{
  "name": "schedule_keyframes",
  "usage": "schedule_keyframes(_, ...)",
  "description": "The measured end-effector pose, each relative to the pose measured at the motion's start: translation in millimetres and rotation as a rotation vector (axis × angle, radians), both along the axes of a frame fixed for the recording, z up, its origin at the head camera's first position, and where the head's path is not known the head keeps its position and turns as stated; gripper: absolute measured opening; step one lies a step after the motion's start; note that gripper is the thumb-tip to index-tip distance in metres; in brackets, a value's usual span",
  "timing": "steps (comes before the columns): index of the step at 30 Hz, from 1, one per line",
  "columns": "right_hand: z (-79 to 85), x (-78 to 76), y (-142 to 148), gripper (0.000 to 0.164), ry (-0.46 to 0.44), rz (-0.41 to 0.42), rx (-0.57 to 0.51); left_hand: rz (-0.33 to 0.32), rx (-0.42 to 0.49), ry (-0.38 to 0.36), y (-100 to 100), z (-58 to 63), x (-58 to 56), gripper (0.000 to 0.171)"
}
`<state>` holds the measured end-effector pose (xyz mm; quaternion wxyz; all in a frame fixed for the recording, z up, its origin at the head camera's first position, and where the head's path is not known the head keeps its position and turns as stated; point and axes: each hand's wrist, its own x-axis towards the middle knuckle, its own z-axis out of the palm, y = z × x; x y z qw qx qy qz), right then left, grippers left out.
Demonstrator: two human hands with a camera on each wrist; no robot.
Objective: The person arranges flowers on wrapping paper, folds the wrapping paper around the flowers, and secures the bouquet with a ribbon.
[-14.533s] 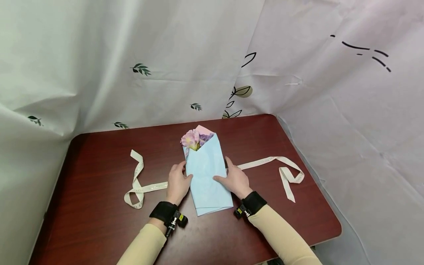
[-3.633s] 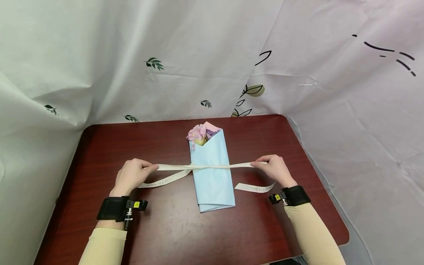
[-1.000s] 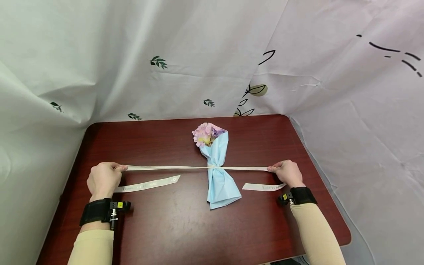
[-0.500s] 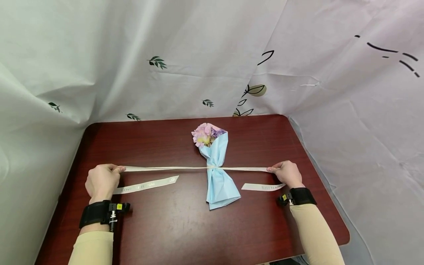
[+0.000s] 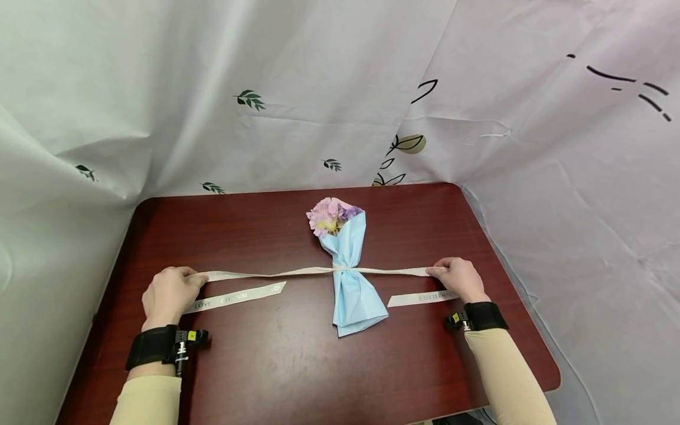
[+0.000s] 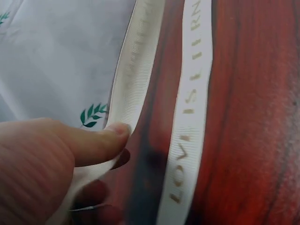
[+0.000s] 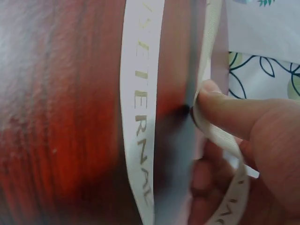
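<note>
A small bouquet [image 5: 347, 242] in light blue wrapping paper lies on the table, pink and purple flowers [image 5: 329, 216] at its top. Its middle is cinched by a cream ribbon [image 5: 297, 273] printed with gold letters. Out to the left, my left hand [image 5: 169, 295] pinches one length of this ribbon between thumb and finger, as the left wrist view shows. My right hand [image 5: 461, 280] pinches the other length at the right. Both loose tails lie nearer me, the left tail [image 6: 190, 112] and the right tail [image 7: 140, 93]. Where the ribbon crosses, any knot is too small to make out.
The dark red wooden table [image 5: 297, 372] has rounded corners. A white fabric backdrop [image 5: 297, 71] with printed leaves hangs behind it and along the sides. Black straps with small cameras [image 5: 193, 337] sit on both wrists.
Earlier the ribbon was drawn tight and the flat blue wrap gathered into a narrow waist. Over the last half second the left length has slackened and twisted, with the left hand slightly nearer the bouquet.
</note>
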<state>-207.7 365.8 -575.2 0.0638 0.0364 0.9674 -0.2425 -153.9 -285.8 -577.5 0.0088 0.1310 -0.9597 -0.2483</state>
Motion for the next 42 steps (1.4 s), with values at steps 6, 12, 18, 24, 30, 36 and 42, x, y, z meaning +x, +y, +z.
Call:
schedule_keyframes(6, 9.2, -1.9, -7.3, 0.05, 0.052, 0.079, 0.01, -0.06, -0.024, 0.079, 6.5, 1.7, -2.6, 0.058)
schedule_keyframes(12, 18.2, -7.7, -27.1, 0.045, 0.131, 0.163, -0.034, -0.096, 0.024, 0.15, 33.5, 12.4, -10.9, 0.067)
schedule_keyframes(18, 24.6, -16.3, -69.7, 0.036, 0.165, 0.333, -0.088, -0.254, 0.077, 0.219, 86.4, 20.1, -24.6, 0.059)
schedule_keyframes(24, 20.0, -21.0, -113.5, 0.025, 0.155, 0.504, -0.135, -0.434, 0.218, 0.271, 155.5, 9.8, -35.7, 0.048)
schedule_keyframes(30, 13.4, -23.7, -133.5, 0.026, 0.079, 0.557, -0.152, -0.571, 0.221, 0.326, 200.8, -19.8, -45.0, 0.041)
schedule_keyframes(36, 7.1, -25.7, -134.3, 0.027, 0.025, 0.552, -0.123, -0.602, 0.151, 0.217, 211.7, -20.6, -45.4, 0.046)
schedule_keyframes(42, 1.1, -24.4, -131.8, 0.028, 0.068, 0.562, -0.018, -0.628, 0.016, 0.254, 205.3, -22.8, -44.9, 0.045)
